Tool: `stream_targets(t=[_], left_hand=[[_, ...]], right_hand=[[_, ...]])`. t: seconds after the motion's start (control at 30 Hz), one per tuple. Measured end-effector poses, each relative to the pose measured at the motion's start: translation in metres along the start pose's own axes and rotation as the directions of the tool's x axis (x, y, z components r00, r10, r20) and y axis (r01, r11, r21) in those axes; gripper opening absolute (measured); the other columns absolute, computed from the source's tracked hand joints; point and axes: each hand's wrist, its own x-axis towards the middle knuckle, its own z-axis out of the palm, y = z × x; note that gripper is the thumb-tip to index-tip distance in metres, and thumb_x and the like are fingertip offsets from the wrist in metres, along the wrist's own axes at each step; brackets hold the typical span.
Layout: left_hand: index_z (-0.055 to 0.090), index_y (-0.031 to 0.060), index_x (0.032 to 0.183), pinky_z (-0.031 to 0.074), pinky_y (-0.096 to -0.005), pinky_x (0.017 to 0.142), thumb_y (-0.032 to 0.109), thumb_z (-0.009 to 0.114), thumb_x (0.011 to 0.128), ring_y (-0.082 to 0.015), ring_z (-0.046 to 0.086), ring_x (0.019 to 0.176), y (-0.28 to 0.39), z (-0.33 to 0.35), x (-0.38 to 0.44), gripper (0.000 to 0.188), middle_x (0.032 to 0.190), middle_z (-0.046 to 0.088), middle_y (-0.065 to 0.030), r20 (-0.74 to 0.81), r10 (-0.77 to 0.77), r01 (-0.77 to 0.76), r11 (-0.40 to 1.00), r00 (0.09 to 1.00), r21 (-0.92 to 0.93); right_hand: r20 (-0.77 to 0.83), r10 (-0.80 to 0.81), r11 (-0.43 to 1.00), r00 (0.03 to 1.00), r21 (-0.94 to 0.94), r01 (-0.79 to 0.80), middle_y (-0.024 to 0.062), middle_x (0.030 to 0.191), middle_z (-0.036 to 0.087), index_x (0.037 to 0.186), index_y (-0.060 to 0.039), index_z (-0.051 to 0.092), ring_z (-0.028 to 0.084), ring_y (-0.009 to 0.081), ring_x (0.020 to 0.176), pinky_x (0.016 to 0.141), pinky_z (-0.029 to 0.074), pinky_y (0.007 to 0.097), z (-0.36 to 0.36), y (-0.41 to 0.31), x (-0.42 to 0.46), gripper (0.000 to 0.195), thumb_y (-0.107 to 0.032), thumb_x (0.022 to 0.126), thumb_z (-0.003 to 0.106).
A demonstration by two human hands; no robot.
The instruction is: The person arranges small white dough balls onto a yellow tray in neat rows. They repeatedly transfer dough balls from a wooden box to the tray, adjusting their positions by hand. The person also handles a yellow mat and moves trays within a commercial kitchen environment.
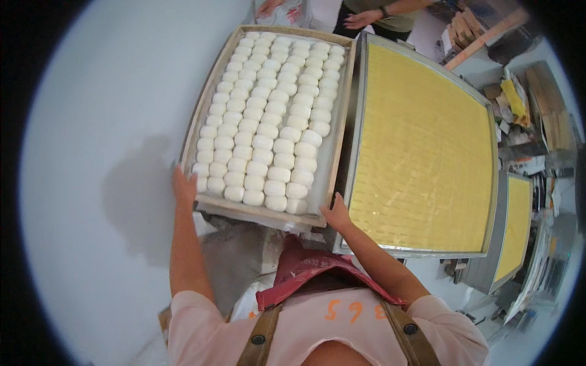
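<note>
A shallow wooden tray (261, 211) holds rows of white, rounded pieces that look like dough (262, 142), packed side by side, with a bare strip along its right side. My left hand (185, 184) grips the tray's near left corner, thumb over the rim. At the near right corner my right hand (338, 212) holds the rim, thumb up, its fingers partly hidden. Just to the right of the tray lies a large metal-framed screen or tray with a yellow surface (425, 151).
A pale wall (91, 114) rises close on the left. Across the tray stands a person (377, 18), hands near its far end. A smaller yellow-topped frame (515, 224) and cluttered shelves (522, 142) are at the right. Sacks (252, 295) lie below the tray.
</note>
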Motion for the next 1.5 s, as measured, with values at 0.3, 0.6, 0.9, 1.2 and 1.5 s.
stream_targets(t=[0.3, 0.6, 0.9, 1.2, 1.5], left_hand=[[0.063, -0.0049, 0.111, 0.053, -0.0487, 0.079, 0.028, 0.065, 0.082, -0.0434, 0.065, 0.097, -0.157, 0.055, 0.032, 0.044, 0.104, 0.067, -0.0259, 0.481, -0.384, 0.471, 0.879, 0.788, -0.071], [0.053, 0.0010, 0.121, 0.057, -0.0409, 0.061, 0.021, 0.060, 0.085, -0.0306, 0.066, 0.066, -0.140, 0.042, 0.042, 0.042, 0.094, 0.065, -0.0155, 0.803, -0.431, 0.832, 0.537, 0.412, -0.139], [0.053, 0.0012, 0.121, 0.054, -0.0422, 0.068, 0.021, 0.062, 0.081, -0.0288, 0.065, 0.084, -0.126, 0.031, 0.043, 0.045, 0.099, 0.064, -0.0140, 0.752, -0.424, 0.723, 0.683, 0.505, -0.100], [0.057, 0.0007, 0.118, 0.053, -0.0354, 0.062, 0.016, 0.060, 0.080, -0.0232, 0.064, 0.082, -0.143, 0.035, 0.046, 0.041, 0.103, 0.063, -0.0095, 0.795, -0.112, 0.618, 0.696, 0.596, -0.365], [0.039, 0.0046, 0.141, 0.056, -0.0392, 0.076, 0.015, 0.056, 0.083, -0.0252, 0.063, 0.099, -0.156, 0.044, 0.053, 0.061, 0.122, 0.056, -0.0117, 0.873, -0.026, 0.697, 0.614, 0.486, -0.370]], right_hand=[[-0.066, 0.317, 0.948, 0.946, 0.011, -0.317, 0.0273, 0.119, 0.063, 0.126, 0.0099, 0.050, 0.062, 0.0368, 0.111, 0.093, 0.050, 0.0418, 0.045, 0.030, 0.029, 0.072, -0.035, 0.076, 0.075], [-0.077, 0.391, 0.917, 0.917, -0.051, -0.395, 0.0285, 0.108, 0.066, 0.117, 0.0056, 0.059, 0.063, 0.0426, 0.104, 0.090, 0.052, 0.0453, 0.049, 0.024, 0.036, 0.055, -0.026, 0.073, 0.070], [-0.003, 0.145, 0.959, 0.989, -0.245, -0.141, 0.0291, 0.100, 0.066, 0.099, 0.0052, 0.064, 0.065, 0.0432, 0.098, 0.089, 0.052, 0.0476, 0.012, -0.013, 0.002, 0.038, -0.024, 0.075, 0.060], [-0.261, 0.251, 0.931, 0.932, -0.197, -0.306, 0.0278, 0.092, 0.068, 0.094, 0.0032, 0.066, 0.066, 0.0432, 0.091, 0.084, 0.052, 0.0489, 0.031, -0.002, 0.012, 0.035, -0.025, 0.074, 0.059], [-0.353, 0.242, 0.918, 0.904, -0.218, -0.331, 0.0241, 0.092, 0.068, 0.099, 0.0015, 0.062, 0.066, 0.0402, 0.091, 0.082, 0.053, 0.0477, 0.040, -0.001, 0.012, 0.036, -0.026, 0.077, 0.061]])
